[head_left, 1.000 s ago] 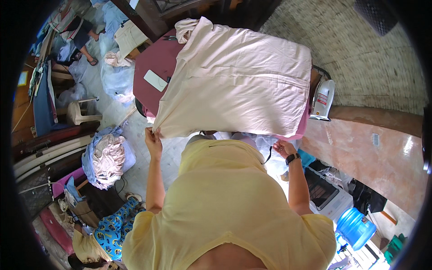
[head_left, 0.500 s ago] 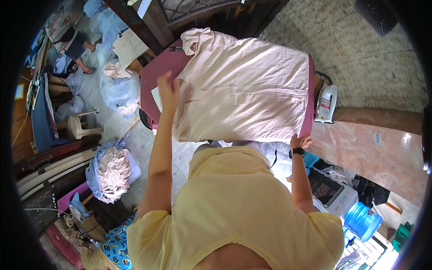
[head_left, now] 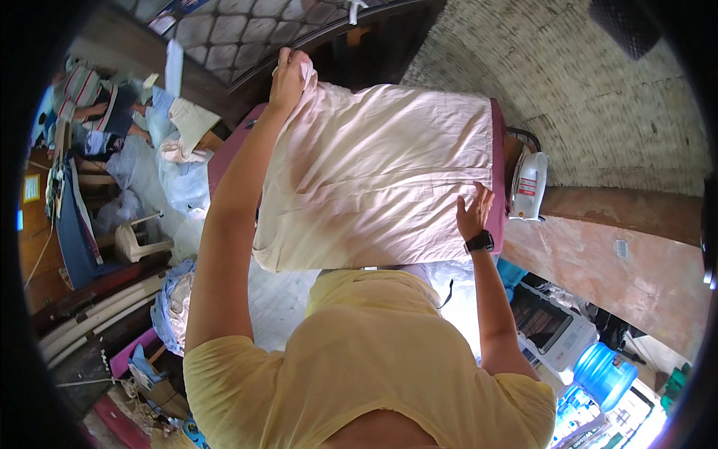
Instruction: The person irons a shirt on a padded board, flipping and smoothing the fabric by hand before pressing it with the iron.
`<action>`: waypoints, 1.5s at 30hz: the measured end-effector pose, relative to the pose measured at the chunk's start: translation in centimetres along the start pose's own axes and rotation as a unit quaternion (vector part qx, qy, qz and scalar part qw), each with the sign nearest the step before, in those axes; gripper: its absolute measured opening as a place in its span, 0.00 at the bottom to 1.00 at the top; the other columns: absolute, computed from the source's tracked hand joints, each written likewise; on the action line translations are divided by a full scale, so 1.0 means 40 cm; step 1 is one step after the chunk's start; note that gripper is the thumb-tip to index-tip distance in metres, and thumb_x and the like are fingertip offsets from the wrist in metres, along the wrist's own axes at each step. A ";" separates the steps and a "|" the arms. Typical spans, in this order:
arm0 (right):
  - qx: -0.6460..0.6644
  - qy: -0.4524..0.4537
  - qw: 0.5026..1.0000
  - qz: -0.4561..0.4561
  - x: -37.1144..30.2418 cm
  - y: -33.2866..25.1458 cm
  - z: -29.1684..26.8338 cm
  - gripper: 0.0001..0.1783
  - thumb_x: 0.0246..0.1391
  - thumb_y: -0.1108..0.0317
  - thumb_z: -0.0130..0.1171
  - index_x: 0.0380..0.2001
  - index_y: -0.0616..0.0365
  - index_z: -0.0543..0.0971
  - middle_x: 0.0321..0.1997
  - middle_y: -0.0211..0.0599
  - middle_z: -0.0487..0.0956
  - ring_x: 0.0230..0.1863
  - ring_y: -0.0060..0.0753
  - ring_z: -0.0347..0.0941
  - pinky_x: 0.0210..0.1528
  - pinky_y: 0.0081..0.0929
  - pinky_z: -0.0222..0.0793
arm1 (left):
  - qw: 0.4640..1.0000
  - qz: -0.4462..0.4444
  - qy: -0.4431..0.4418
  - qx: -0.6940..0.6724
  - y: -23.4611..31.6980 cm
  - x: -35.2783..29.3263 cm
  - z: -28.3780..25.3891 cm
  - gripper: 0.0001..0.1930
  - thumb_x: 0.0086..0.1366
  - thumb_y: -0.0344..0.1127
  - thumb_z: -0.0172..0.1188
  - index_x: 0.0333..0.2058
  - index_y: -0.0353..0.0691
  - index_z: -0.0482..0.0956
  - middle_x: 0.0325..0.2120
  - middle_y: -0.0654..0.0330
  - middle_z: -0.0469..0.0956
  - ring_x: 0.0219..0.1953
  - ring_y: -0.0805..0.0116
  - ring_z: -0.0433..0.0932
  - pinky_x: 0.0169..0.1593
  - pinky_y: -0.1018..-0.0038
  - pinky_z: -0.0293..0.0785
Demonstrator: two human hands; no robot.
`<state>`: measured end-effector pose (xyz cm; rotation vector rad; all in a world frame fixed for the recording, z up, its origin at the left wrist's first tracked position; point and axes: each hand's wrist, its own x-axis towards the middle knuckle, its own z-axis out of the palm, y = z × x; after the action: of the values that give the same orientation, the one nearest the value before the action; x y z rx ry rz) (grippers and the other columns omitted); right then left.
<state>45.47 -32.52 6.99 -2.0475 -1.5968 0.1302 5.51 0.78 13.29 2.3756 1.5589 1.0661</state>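
A pale pink garment lies spread over a maroon ironing table. My left hand is stretched to the far left corner and grips the garment's edge there. My right hand, with a black watch on its wrist, rests flat with fingers apart on the cloth near the table's right side. A white electric iron stands on end just right of that hand.
Heaps of clothes and plastic bags lie on the floor at the left, with a bundle of laundry lower down. A brick wall rises behind. A blue water jug and a white appliance stand at the lower right.
My left hand went from the garment's near left corner up to the far corner, pulling the cloth along. My right hand rose from the near edge onto the cloth.
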 end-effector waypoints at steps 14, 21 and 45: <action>-0.193 -0.013 0.975 0.105 0.648 0.310 0.230 0.33 0.56 0.41 0.54 0.55 0.55 0.73 0.54 0.55 0.74 0.55 0.61 0.65 0.59 0.57 0.56 | 0.933 -0.209 -0.118 0.267 -0.066 -0.123 0.090 0.19 0.60 0.49 0.64 0.43 0.44 0.79 0.42 0.52 0.77 0.48 0.49 0.75 0.49 0.58 0.73; -0.042 -0.128 0.968 0.213 0.707 0.236 0.235 0.23 0.49 0.49 0.58 0.47 0.47 0.77 0.47 0.51 0.77 0.49 0.53 0.73 0.54 0.50 0.65 | 0.963 -0.231 -0.054 0.126 -0.102 -0.150 0.036 0.12 0.65 0.43 0.58 0.31 0.40 0.75 0.36 0.50 0.80 0.41 0.50 0.79 0.43 0.55 0.75; 0.061 0.109 0.992 -0.005 0.759 0.290 0.288 0.09 0.51 0.65 0.60 0.34 0.47 0.86 0.37 0.40 0.83 0.42 0.45 0.78 0.46 0.37 0.73 | 0.981 -0.161 0.087 0.057 -0.130 -0.186 0.066 0.12 0.61 0.21 0.51 0.44 0.34 0.65 0.42 0.43 0.75 0.47 0.43 0.74 0.51 0.56 0.70</action>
<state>60.05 -2.27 -0.81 -1.8886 -1.4295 -0.0005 1.43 -2.31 5.31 2.0379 2.0302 1.1628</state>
